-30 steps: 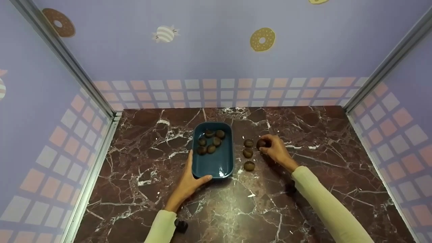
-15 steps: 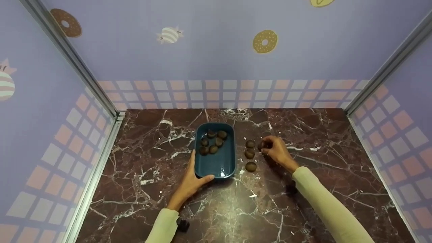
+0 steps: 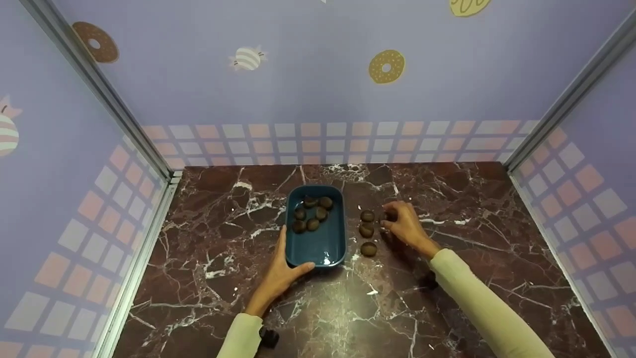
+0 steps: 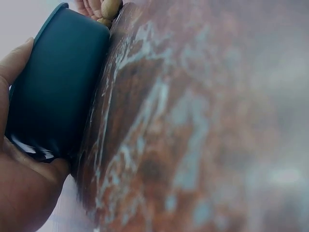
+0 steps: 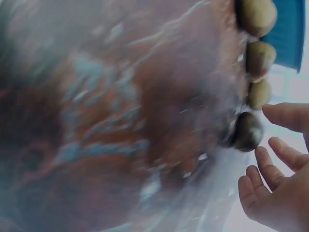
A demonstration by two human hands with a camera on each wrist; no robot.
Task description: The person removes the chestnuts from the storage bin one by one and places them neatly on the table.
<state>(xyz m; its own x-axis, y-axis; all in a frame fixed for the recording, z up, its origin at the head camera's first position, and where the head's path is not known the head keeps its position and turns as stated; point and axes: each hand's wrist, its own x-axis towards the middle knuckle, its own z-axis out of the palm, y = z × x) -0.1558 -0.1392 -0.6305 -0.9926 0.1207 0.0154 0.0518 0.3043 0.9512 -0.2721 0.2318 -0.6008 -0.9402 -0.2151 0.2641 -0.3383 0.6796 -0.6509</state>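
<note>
A deep blue rectangular dish (image 3: 318, 251) stands on the dark marble tabletop with several chestnuts (image 3: 312, 224) in its far half. My left hand (image 3: 279, 272) rests against its near left corner, fingers straight along the side and thumb along the front. In the left wrist view the dish (image 4: 63, 72) stands beside the left palm. Right of the dish, my right hand (image 3: 408, 228) pinches a chestnut (image 5: 248, 131) between thumb and fingertips. That chestnut sits on the tabletop and is partly hidden in the head view. Three chestnuts (image 3: 366, 230) form a column beside it.
Pale purple walls (image 3: 308, 89) with a pink and white checked band enclose the tabletop at the back and sides. Metal strips (image 3: 144, 134) run along the corners. A small white fleck (image 3: 372, 290) lies in front of the column. A black band (image 3: 269, 338) sits at the left wrist.
The head view has shifted slightly. Both hands stay about where they were, and the right fingers now cover more of their chestnut. The chestnuts in the dish and in the column have not moved.
</note>
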